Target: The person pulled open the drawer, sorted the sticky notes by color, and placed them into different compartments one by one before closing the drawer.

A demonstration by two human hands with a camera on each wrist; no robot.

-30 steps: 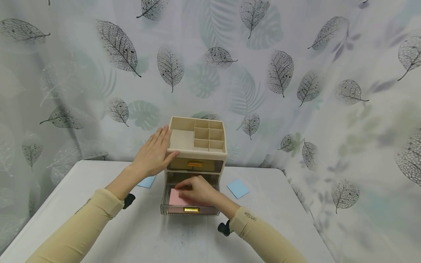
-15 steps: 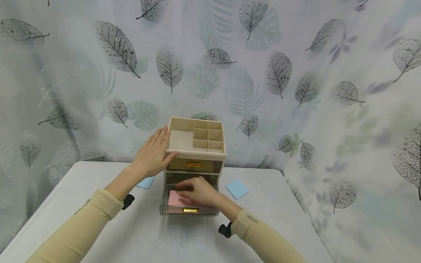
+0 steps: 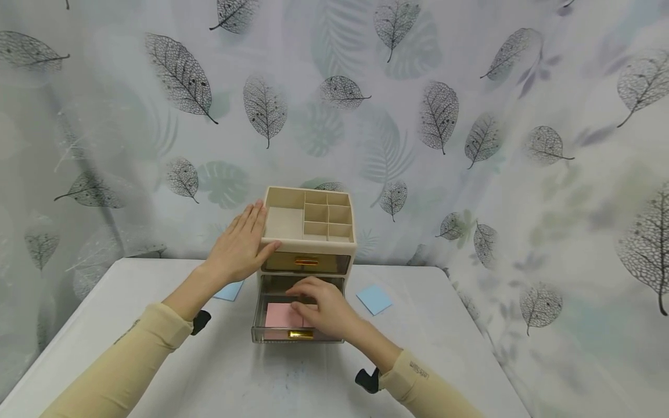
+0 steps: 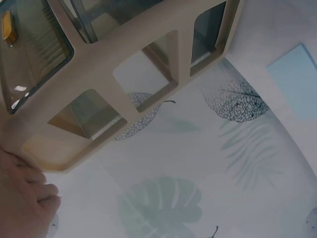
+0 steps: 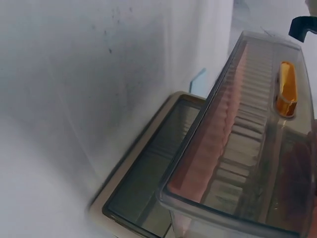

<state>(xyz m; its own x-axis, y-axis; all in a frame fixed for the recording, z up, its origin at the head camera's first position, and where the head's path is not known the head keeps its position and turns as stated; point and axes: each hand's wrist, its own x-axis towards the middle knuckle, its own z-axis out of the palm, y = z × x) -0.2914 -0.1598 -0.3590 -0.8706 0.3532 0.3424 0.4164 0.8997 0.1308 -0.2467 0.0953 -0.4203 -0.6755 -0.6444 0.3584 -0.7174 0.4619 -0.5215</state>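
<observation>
Head view shows a pink note point(image 3: 283, 314) lying flat in the open bottom drawer point(image 3: 298, 335) of the beige organizer point(image 3: 308, 232). Right hand point(image 3: 326, 306) rests above it, fingers loose. Left hand point(image 3: 237, 248) presses flat on the organizer's left side. Blue notes point(image 3: 374, 299) lie on the bench point(image 3: 157, 371), with room around.

Beige organizer point(image 3: 308, 232), pink note point(image 3: 282, 314), blue note point(image 3: 374, 299), grey leaf-patterned curtain point(image 3: 470, 116).

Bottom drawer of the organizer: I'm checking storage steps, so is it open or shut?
Open. The bottom drawer juts forward of the organizer, a pink note lies inside, and the right hand reaches in.
</observation>
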